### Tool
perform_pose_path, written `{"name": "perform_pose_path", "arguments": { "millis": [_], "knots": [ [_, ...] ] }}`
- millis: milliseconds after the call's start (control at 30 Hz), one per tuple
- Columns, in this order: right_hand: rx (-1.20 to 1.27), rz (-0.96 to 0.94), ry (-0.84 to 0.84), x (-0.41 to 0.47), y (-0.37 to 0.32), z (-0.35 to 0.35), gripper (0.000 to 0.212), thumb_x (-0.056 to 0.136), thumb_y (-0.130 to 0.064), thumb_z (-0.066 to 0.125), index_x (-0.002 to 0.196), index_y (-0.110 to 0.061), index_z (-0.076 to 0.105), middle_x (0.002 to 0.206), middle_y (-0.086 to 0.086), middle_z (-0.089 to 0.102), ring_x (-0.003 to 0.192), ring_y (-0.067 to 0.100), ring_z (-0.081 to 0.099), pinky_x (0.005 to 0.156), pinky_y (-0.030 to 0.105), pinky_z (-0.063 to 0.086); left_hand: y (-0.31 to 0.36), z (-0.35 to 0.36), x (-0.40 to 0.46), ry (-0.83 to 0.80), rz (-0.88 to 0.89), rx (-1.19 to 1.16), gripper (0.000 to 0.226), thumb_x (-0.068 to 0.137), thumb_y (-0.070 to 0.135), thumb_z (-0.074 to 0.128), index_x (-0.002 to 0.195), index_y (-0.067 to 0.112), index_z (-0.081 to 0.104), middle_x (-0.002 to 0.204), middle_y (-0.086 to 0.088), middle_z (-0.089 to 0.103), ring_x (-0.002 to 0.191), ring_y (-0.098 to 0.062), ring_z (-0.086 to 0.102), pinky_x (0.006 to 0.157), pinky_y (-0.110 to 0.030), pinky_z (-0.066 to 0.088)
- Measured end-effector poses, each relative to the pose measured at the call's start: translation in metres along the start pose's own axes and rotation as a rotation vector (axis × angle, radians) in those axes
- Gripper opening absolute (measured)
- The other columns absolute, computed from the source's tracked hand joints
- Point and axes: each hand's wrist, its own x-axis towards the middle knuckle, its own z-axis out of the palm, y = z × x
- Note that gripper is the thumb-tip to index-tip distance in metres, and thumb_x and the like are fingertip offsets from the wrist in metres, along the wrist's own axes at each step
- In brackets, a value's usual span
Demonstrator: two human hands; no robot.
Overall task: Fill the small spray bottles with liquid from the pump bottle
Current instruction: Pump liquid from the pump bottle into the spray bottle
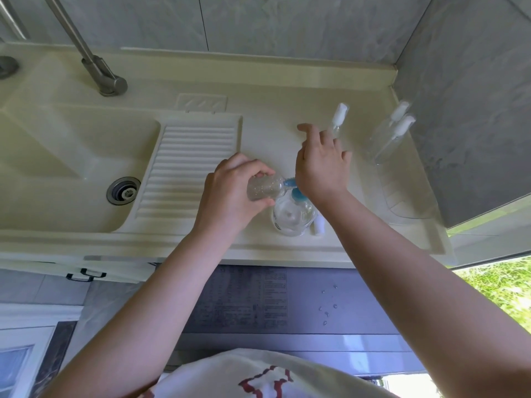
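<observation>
Cream table (pixel 267 139) with a moulded sink and ribbed drainboard

The sink (pixel 57 156) is sunk into the left part, the ribbed drainboard (pixel 186 168) just beside it. Near the front edge stands the clear pump bottle (pixel 293 216), a small white cap (pixel 319 225) lying just beside it. Farther back stands one capped spray bottle (pixel 338 119); two more spray bottles (pixel 390 133) and a clear tray (pixel 408 193) sit toward the right edge.

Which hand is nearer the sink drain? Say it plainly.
Left. The left hand, gripping a small bottle, is just right of the washboard beside the drain. The right hand is farther right, over the pump bottle.
</observation>
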Motion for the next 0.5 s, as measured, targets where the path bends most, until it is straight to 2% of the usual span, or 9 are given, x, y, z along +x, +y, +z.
{"name": "perform_pose_path", "arguments": {
  "millis": [200,367,500],
  "knots": [
    [0.000,-0.017,0.059,0.0064,-0.0041,-0.0060,0.048,0.098,-0.016,0.041,0.144,-0.029,0.040,0.128,0.001,0.055,0.113,0.029,0.048,0.080,0.037,0.025,-0.0010,-0.0027,0.0032,0.002,0.014,-0.004,0.049,0.053,0.028,0.093,0.097,0.034,0.070,0.095,0.013,0.058,0.086,-0.013,0.060,0.080,-0.040,0.053],
    [0.005,-0.003,0.007,0.0007,0.0000,0.0012,0.054,0.092,-0.008,0.040,0.142,-0.029,0.043,0.125,0.001,0.056,0.111,0.027,0.047,0.079,0.034,0.022,-0.0022,-0.0019,0.0039,-0.011,0.018,0.004,0.049,0.054,0.027,0.092,0.098,0.034,0.070,0.095,0.013,0.057,0.089,-0.013,0.061,0.080,-0.040,0.053],
    [0.043,0.032,0.029,0.0022,0.0030,-0.0027,0.046,0.098,-0.015,0.039,0.142,-0.030,0.041,0.129,0.001,0.054,0.113,0.028,0.047,0.079,0.035,0.022,-0.0022,-0.0029,0.0029,-0.011,0.021,0.003,0.050,0.054,0.026,0.092,0.099,0.034,0.071,0.095,0.013,0.058,0.089,-0.013,0.060,0.081,-0.041,0.053]
  ]
}}
